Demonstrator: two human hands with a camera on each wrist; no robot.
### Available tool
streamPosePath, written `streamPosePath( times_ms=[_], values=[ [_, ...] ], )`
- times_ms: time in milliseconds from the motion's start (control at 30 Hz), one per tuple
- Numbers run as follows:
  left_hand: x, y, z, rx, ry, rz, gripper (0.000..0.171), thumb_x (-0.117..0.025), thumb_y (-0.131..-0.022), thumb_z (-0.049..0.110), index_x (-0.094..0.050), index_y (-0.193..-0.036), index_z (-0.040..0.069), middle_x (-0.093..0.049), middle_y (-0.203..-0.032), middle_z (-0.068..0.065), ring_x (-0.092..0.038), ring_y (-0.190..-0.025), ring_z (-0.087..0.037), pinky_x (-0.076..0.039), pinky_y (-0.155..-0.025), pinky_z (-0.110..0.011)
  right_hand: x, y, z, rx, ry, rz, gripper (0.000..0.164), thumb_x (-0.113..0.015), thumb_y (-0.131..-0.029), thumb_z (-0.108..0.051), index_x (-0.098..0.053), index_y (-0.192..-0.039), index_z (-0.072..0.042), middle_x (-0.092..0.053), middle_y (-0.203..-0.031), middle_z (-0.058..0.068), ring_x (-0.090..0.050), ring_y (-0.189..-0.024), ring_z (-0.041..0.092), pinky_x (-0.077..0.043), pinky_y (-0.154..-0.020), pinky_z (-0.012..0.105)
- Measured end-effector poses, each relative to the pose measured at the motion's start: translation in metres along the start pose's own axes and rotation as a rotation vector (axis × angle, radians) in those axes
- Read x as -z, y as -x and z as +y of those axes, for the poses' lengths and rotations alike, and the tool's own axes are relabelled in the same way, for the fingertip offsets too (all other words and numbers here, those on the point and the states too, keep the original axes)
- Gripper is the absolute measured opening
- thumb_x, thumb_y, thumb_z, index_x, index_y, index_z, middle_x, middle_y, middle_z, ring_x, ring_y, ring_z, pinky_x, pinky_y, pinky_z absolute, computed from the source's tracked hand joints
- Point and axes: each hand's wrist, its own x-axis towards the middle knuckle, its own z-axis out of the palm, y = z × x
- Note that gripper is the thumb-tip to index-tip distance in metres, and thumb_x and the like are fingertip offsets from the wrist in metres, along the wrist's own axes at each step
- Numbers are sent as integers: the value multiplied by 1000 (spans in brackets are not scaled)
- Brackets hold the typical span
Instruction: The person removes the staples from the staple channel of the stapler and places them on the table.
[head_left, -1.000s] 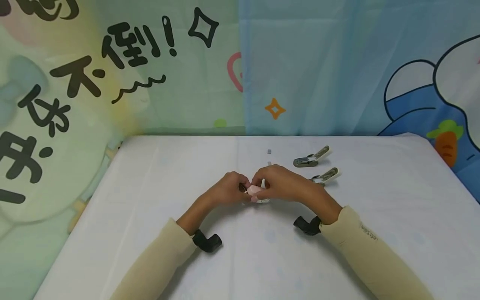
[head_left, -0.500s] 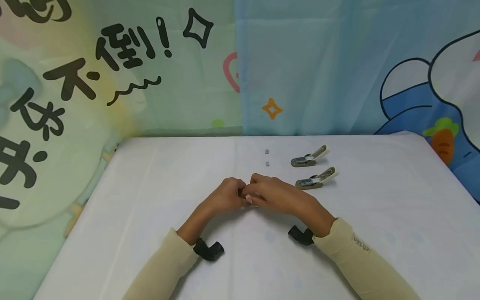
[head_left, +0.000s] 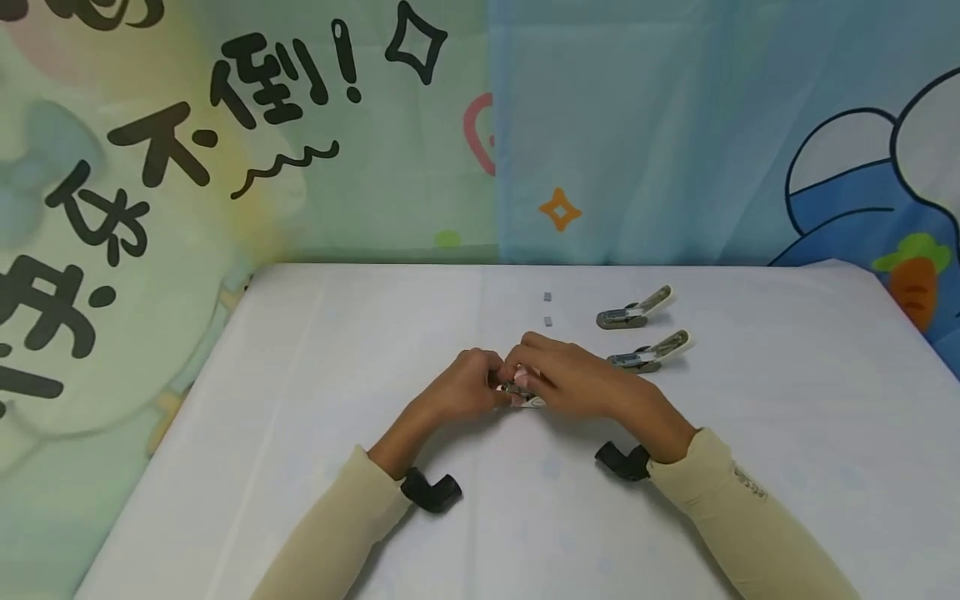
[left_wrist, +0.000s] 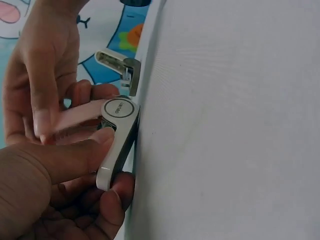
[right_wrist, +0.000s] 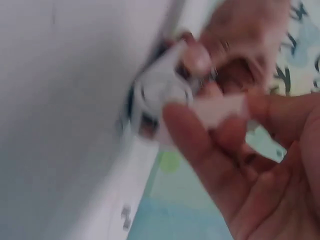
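Note:
Near the middle of the table my left hand (head_left: 465, 387) and right hand (head_left: 573, 379) meet over a small stapler (head_left: 534, 402). Its white body carries a round disc marked "deli" (left_wrist: 119, 107), and a pale pink arm (left_wrist: 80, 115) sticks out sideways. In the left wrist view, the left thumb presses the white part beside the disc while curled fingers support its lower end. The right fingers pinch the pink arm (right_wrist: 220, 107). The right wrist view is blurred, and in the head view the fingers hide most of the stapler.
Two more staplers, one farther back (head_left: 633, 308) and one nearer (head_left: 648, 352), lie right of my hands with cream handles raised. Behind my hands are two small grey pieces, a far one (head_left: 547, 297) and a near one (head_left: 548, 322). A printed curtain (head_left: 637, 125) hangs behind the table.
A second ago the pink part showed between my hands; half a second ago the right fingers covered it. Now the right fingers have shifted and metal shows on the stapler. The head view has moved slightly.

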Motion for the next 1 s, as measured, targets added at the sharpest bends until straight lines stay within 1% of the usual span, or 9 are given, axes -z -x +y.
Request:
streamPosePath(
  times_ms=[100, 200, 333, 467, 633, 767, 867, 933, 1000],
  values=[
    [1, -1, 3, 15, -20, -8, 14, -81, -80, 9, -69, -83, 4, -59, -72, 3, -47, -63, -10, -37, -53, -22, 9, 3, 6, 0, -79, -10, 13, -57, -98, -6, -62, -108, -13, -53, -101, -4, -50, -72, 10, -45, -69, 31],
    [0, -1, 4, 14, -27, -4, 13, -81, -80, 8, -70, -85, 4, -61, -75, 2, -48, -65, -10, -38, -55, -22, 17, 5, 8, -5, -89, -18, 13, -57, -94, -5, -63, -99, -15, -55, -95, -5, -51, -69, 11, -45, -66, 30],
    [-4, -1, 5, 1, -17, -13, 13, -80, -80, 9, -71, -87, 3, -60, -77, 2, -49, -66, -10, -39, -55, -22, 28, 13, 7, -75, -58, -21, 18, -62, -85, -2, -62, -82, -20, -55, -83, -10, -51, -66, 10, -44, -62, 29],
    [-6, 2, 5, 9, -26, -7, 15, -81, -80, 10, -71, -88, 3, -59, -77, 2, -49, -67, -10, -40, -56, -23, 40, 21, 3, -134, 25, -58, 20, -67, -84, -2, -62, -75, -19, -57, -76, -12, -49, -63, 8, -42, -59, 28],
    [-4, 4, 5, 33, -34, 22, 16, -81, -80, 10, -70, -90, 3, -59, -77, 2, -50, -67, -11, -42, -58, -24, 49, 26, 2, -173, 153, -117, 19, -69, -85, -5, -63, -74, -19, -59, -74, -13, -44, -63, 9, -39, -61, 30],
    [-4, 2, 5, 0, -32, 14, 16, -80, -81, 9, -71, -90, 2, -60, -79, 2, -51, -67, -11, -42, -58, -24, 49, 27, 7, -194, 190, -148, 17, -70, -85, -8, -65, -73, -19, -62, -77, -14, -47, -67, 9, -41, -65, 31],
    [-5, 1, 6, -6, -30, 13, 15, -81, -81, 9, -71, -90, 2, -60, -79, 2, -50, -68, -11, -42, -57, -23, 48, 27, 8, -232, 201, -160, 11, -71, -86, -10, -70, -79, -18, -65, -83, -11, -53, -72, 11, -44, -68, 33],
    [-5, 1, 6, 3, -35, 17, 15, -81, -80, 10, -71, -88, 3, -60, -78, 3, -51, -68, -11, -42, -57, -23, 47, 26, 7, -240, 229, -134, 4, -71, -88, -15, -73, -86, -18, -67, -91, -9, -59, -82, 15, -47, -73, 36],
    [-5, 0, 6, 12, -39, 19, 15, -81, -80, 11, -71, -88, 4, -60, -77, 3, -51, -67, -11, -42, -57, -23, 43, 25, 5, -196, 288, -66, 4, -70, -88, -16, -74, -88, -17, -67, -91, -6, -59, -84, 17, -48, -73, 38]
  ],
)
